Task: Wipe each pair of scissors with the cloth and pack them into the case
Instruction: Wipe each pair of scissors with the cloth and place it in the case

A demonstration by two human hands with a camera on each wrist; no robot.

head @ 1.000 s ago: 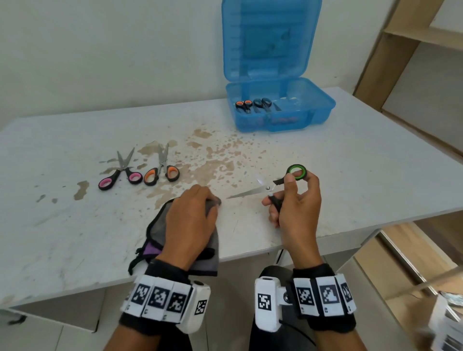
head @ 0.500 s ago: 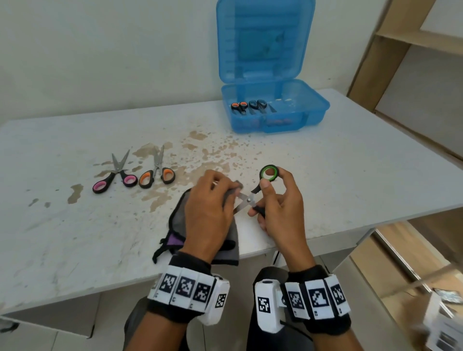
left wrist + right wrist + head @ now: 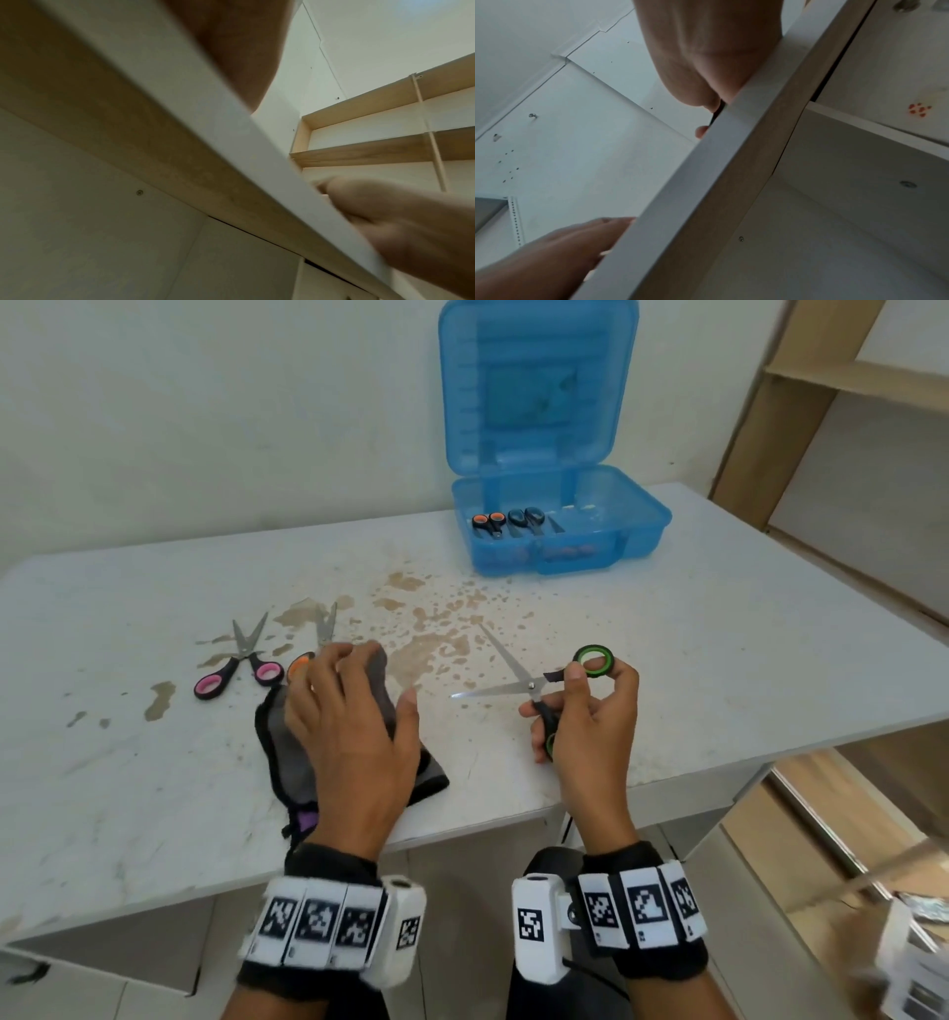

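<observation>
Presently, right hand [image 3: 590, 726] is gripping the green scissors [image 3: 534, 685] by the handles: thumb and fingers are pinching the upper green ring, the lower handle is lying inside the curled fingers. Blades are standing splayed wide, one pointing left, one up and away, both above the desk [image 3: 719, 660] and apart from the cloth [image 3: 287, 752].

Left hand [image 3: 349, 726] is resting on the cloth, fingers bent over a bunched fold near its far edge; whether it is pinching that fold or only pressing it cannot be told. Both wrist views are showing little beyond the desk's underside.

Step in hand, by judgement: wiping the green pair, cloth and blades parted between strokes.

Next move is calling for either bringing the cloth back round one open blade, clear of the edge, or closing the blades and carrying the pair to the case [image 3: 642, 526].

Case is standing open at the far side, two pairs lying inside. Pink scissors [image 3: 239, 667] and orange scissors [image 3: 321, 634] are waiting on the desk, left, beyond the cloth.
</observation>
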